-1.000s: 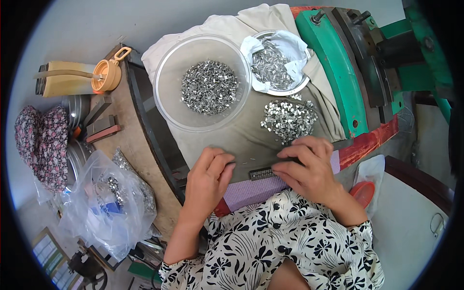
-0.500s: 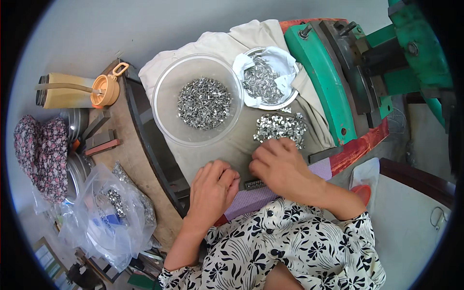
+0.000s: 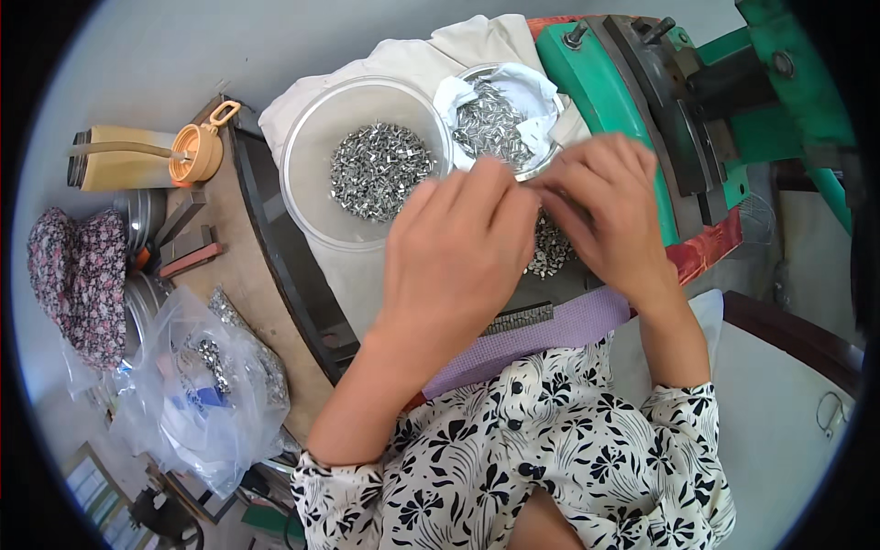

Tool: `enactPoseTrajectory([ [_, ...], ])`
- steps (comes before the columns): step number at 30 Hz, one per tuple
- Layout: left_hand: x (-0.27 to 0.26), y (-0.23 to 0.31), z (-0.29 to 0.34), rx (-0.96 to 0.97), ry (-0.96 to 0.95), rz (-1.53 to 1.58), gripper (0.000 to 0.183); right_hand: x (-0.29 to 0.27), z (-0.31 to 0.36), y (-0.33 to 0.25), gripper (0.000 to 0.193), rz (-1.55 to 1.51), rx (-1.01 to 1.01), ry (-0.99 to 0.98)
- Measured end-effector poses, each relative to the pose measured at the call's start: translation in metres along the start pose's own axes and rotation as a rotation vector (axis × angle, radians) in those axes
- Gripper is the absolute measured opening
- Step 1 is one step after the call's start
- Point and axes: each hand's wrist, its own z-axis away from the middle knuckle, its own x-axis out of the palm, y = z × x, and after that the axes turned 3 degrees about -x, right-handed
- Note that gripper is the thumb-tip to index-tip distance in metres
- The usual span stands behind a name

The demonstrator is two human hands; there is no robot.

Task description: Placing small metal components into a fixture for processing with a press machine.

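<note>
Hands, left (image 3: 456, 247) and right (image 3: 612, 215), curl near small silver metal chips (image 3: 550, 252), grasp unclear; apparently handling small parts, next needing fingertip precision.

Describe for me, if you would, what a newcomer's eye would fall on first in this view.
Probably the large round translucent plastic tub of small silvery metal pieces, upper left of centre, and then the big green metal machine with dark plates at upper right. In the middle, the person's bare left hand and bare right hand are close together; whether they hold anything cannot be made out.
</note>
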Motion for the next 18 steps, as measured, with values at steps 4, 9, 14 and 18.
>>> enactPoseTrajectory([
  [4, 0.022, -0.023, -0.029, 0.102, 0.025, -0.230, 0.010, -0.013, 0.045, -0.016, 0.017, -0.200, 0.069, -0.059],
  [9, 0.033, -0.027, -0.033, 0.198, 0.098, -0.280, 0.005, -0.010, 0.096, -0.027, 0.019, -0.228, 0.080, -0.114],
  [14, 0.003, -0.002, 0.003, 0.125, 0.096, -0.140, 0.012, -0.003, 0.104, -0.039, 0.019, -0.171, 0.005, -0.196],
  [18, -0.009, 0.000, 0.061, -0.133, 0.066, 0.160, 0.025, 0.005, 0.098, -0.041, 0.019, -0.084, -0.069, -0.313],
])
